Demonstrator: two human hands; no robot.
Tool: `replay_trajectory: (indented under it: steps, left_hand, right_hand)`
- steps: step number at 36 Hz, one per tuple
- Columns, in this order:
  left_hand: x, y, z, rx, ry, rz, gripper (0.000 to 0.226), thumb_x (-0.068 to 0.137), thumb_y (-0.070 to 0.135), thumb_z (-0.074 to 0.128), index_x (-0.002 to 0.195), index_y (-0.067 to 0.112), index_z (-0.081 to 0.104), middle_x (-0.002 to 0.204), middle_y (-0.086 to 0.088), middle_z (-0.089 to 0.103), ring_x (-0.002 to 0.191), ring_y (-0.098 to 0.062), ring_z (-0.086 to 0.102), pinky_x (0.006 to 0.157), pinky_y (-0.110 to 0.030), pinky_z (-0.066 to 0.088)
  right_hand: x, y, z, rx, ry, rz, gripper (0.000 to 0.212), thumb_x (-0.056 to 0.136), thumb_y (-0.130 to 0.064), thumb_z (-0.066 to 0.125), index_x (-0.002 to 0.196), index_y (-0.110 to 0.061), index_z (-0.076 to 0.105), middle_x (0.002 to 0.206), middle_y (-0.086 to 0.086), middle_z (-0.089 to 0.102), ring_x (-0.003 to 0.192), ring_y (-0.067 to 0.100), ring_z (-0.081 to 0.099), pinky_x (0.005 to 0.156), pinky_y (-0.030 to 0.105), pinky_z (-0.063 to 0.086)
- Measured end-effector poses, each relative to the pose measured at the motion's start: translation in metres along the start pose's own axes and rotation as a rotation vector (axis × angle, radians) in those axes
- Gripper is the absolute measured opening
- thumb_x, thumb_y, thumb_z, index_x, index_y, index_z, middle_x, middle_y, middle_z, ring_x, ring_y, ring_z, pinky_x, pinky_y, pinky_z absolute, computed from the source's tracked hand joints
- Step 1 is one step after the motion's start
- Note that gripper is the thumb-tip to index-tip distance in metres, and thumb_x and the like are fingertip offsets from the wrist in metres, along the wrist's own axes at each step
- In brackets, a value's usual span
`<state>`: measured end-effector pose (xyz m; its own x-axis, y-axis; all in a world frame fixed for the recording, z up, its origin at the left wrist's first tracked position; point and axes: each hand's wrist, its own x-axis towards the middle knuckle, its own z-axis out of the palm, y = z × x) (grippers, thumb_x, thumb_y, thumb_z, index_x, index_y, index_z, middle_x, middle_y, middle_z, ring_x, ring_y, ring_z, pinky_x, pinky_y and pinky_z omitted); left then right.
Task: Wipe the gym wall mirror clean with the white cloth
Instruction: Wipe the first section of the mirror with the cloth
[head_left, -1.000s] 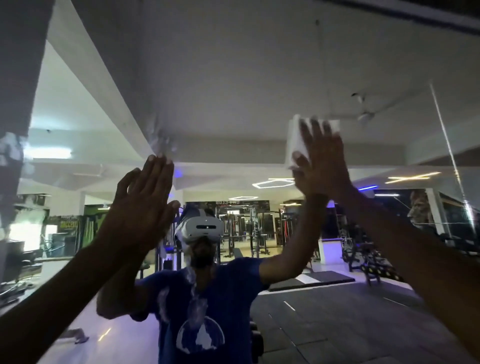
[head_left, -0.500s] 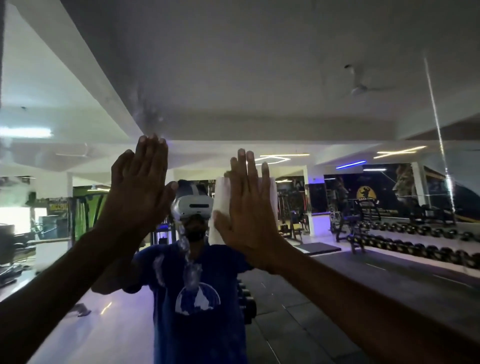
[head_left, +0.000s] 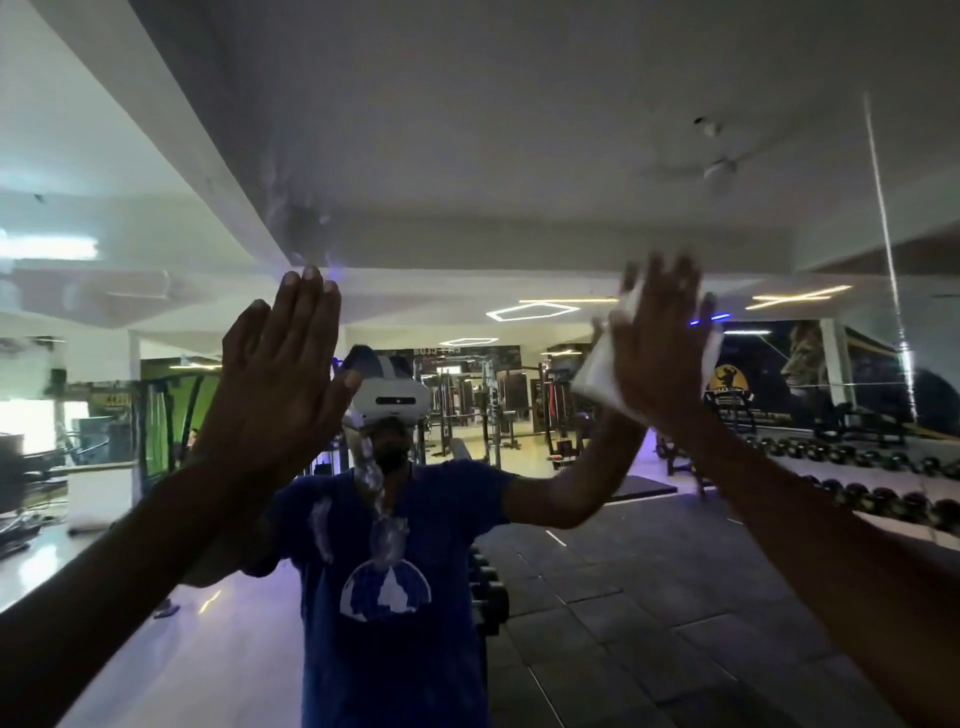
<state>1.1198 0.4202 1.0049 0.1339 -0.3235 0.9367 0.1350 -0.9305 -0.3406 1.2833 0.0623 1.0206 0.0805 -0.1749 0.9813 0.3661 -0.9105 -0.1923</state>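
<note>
The right hand (head_left: 657, 353) lies flat with fingers spread and straight, pressing the white cloth (head_left: 597, 371) against the wall mirror (head_left: 467, 156) at upper right, the cloth's edges showing on both sides of the palm. The left hand (head_left: 278, 374) is also flat against the glass at the left, fingers straight and close together, holding nothing. In the mirror the person's reflection (head_left: 395, 571) wears a blue shirt, streaky smears (head_left: 376, 499) run down the glass over it, and a row of dumbbells (head_left: 872, 493) lines the floor at right.
</note>
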Motion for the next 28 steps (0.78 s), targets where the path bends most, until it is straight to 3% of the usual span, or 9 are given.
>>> replay_trajectory:
  steps: [3,5,7,9,13,17,23,25,28]
  left_hand:
    - [0.0,0.002,0.001,0.021,0.01,-0.009,0.072,0.108,0.048,0.021,0.165,0.004,0.022,0.174,-0.017,0.016,0.163,-0.028,0.009,0.127,-0.047,0.01]
    - [-0.001,0.002,0.002,0.046,0.02,-0.007,0.072,0.108,0.049,0.018,0.165,0.004,0.022,0.174,-0.018,0.017,0.163,-0.028,0.01,0.127,-0.048,0.013]
    - [-0.002,0.001,0.003,0.052,0.019,0.004,0.072,0.109,0.049,0.017,0.165,0.004,0.022,0.174,-0.018,0.016,0.163,-0.028,0.009,0.127,-0.049,0.013]
    - [-0.003,0.0,0.004,0.049,0.013,0.016,0.072,0.109,0.049,0.017,0.166,0.004,0.021,0.174,-0.018,0.014,0.163,-0.029,0.008,0.127,-0.05,0.013]
    - [-0.003,-0.005,0.004,0.064,0.01,0.041,0.072,0.109,0.048,0.017,0.166,0.004,0.021,0.174,-0.018,0.014,0.163,-0.028,0.008,0.127,-0.051,0.014]
    - [-0.002,-0.009,0.006,0.08,0.01,0.06,0.073,0.109,0.049,0.018,0.165,0.002,0.022,0.173,-0.019,0.017,0.163,-0.029,0.011,0.127,-0.048,0.011]
    - [-0.002,-0.011,0.006,0.065,0.021,0.063,0.075,0.109,0.051,0.02,0.163,0.0,0.027,0.172,-0.019,0.022,0.162,-0.03,0.015,0.127,-0.051,0.016]
    - [-0.001,-0.01,0.004,0.061,0.02,0.065,0.076,0.109,0.053,0.017,0.162,-0.001,0.03,0.171,-0.02,0.024,0.161,-0.031,0.018,0.126,-0.053,0.02]
    - [-0.001,-0.01,0.003,0.05,0.013,0.051,0.078,0.109,0.055,0.014,0.162,0.0,0.031,0.171,-0.018,0.025,0.161,-0.03,0.02,0.125,-0.053,0.021]
  right_hand:
    - [0.022,-0.037,-0.004,0.082,0.05,0.419,0.088,0.102,-0.062,0.01,0.168,-0.005,0.015,0.173,0.027,0.009,0.162,0.042,0.009,0.128,0.064,0.011]
    - [0.007,-0.083,-0.006,0.144,0.067,0.523,0.09,0.1,-0.062,0.009,0.166,-0.001,0.022,0.173,0.03,0.008,0.162,0.044,0.008,0.127,0.063,0.007]
    - [-0.023,-0.132,-0.011,0.162,0.107,0.406,0.081,0.104,-0.057,0.022,0.16,0.001,0.034,0.171,0.032,0.013,0.161,0.045,0.013,0.127,0.064,0.015]
    - [-0.056,-0.169,-0.014,0.235,0.089,0.117,0.069,0.105,-0.048,0.037,0.155,0.0,0.039,0.171,0.032,0.013,0.162,0.043,0.01,0.129,0.062,0.013]
    - [-0.06,-0.168,-0.019,0.557,0.003,-0.437,0.068,0.098,-0.02,0.058,0.153,0.001,0.023,0.174,0.025,0.005,0.163,0.041,0.009,0.131,0.061,0.01]
    - [0.001,-0.117,-0.016,0.573,0.04,-0.193,0.079,0.102,-0.022,0.052,0.165,0.003,0.011,0.175,0.02,0.008,0.156,0.044,0.031,0.124,0.058,0.034]
    - [0.056,-0.077,-0.009,0.357,0.263,0.211,0.036,0.102,-0.016,0.048,0.13,0.003,0.06,0.152,0.033,0.051,0.144,0.048,0.046,0.12,0.058,0.038]
    - [0.038,-0.103,-0.004,0.312,0.254,0.258,0.051,0.104,-0.02,0.038,0.147,0.005,0.052,0.154,0.033,0.047,0.146,0.047,0.045,0.123,0.057,0.032]
    - [-0.014,-0.146,-0.003,0.24,0.146,0.023,0.063,0.108,-0.024,0.031,0.166,0.0,0.021,0.172,0.026,0.021,0.161,0.039,0.019,0.132,0.05,0.013]
